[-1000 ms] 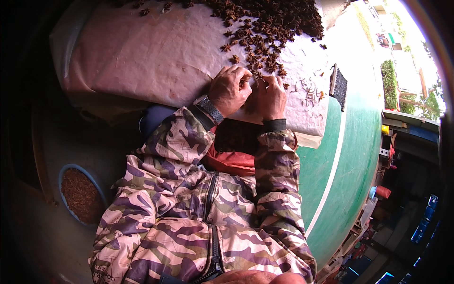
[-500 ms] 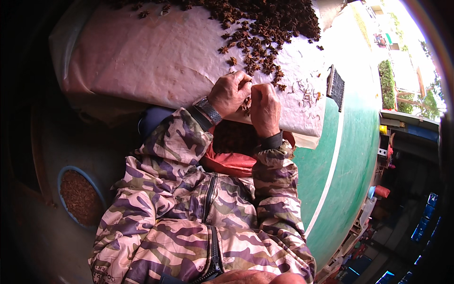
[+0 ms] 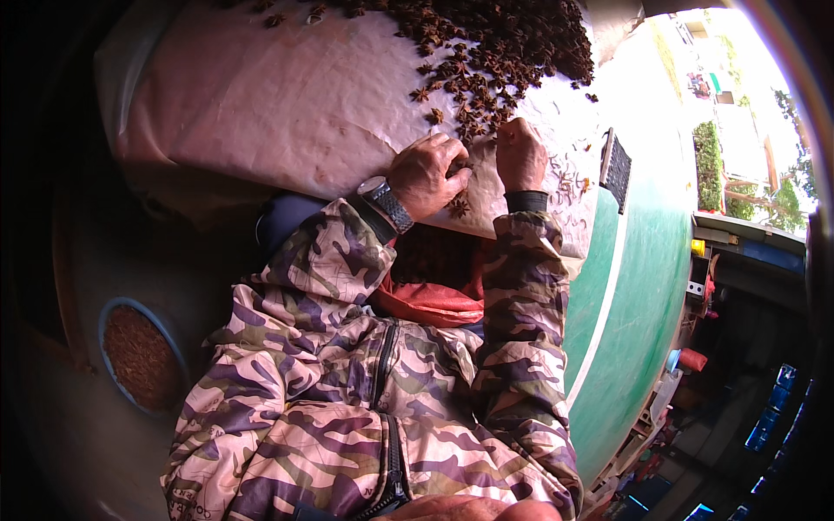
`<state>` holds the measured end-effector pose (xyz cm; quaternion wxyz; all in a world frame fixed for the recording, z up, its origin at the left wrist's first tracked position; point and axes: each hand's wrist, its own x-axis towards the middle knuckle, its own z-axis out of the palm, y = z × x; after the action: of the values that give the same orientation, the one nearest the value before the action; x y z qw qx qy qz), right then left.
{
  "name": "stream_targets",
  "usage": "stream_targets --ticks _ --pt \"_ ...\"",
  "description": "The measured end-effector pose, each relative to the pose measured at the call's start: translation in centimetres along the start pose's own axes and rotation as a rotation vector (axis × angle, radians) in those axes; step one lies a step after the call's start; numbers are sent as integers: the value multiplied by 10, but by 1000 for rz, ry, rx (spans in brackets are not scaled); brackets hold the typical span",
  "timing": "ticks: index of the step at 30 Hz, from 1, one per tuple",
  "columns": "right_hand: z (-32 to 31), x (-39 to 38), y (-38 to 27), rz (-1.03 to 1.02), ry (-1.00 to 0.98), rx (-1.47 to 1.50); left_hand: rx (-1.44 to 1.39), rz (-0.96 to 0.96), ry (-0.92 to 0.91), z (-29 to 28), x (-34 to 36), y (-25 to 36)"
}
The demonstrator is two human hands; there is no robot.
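Note:
Dark brown star anise (image 3: 512, 48) lie heaped at the far side of a white sheet-covered table, thinning out toward me. Over the near edge, my left hand (image 3: 426, 176), with a watch on its wrist, is curled, thumb and fingers drawn together; whatever they pinch is hidden. Just below its thumb sits a star anise (image 3: 459, 207) by the table edge. To its right, my right hand (image 3: 521, 158) is closed beside the nearest scattered pods, and its fingertips are hidden. Beneath the edge, in front of my body, hangs an open red bag (image 3: 432, 302) with a dark inside.
Thin stem-like bits (image 3: 569, 181) are strewn on the sheet at right. A blue-rimmed basin (image 3: 143, 356) of brown bits stands on the floor at left. On the right are a green floor (image 3: 599, 365) with a white line and a dark grid-like panel (image 3: 616, 170).
My right hand has moved away from the left one, up and to the right, toward the scattered star anise. The left hand has shifted slightly right and stays curled.

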<state>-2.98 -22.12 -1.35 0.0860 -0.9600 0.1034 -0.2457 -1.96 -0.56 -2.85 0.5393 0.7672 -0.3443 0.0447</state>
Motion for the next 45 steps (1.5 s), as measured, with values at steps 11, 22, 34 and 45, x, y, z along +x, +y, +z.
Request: stream_targets --ticks 11,22,34,45 --pt "-22 -60 -39 389 115 1240 -292 -132 57 9 1 -7" --pt "-27 -89 -68 274 175 1183 -1079 -473 -131 -2 6 -9" --pt "-32 -62 3 301 530 756 -228 -32 45 3 0 0" --pt "-6 -40 33 298 108 30 42 36 51 4 -3 -7"
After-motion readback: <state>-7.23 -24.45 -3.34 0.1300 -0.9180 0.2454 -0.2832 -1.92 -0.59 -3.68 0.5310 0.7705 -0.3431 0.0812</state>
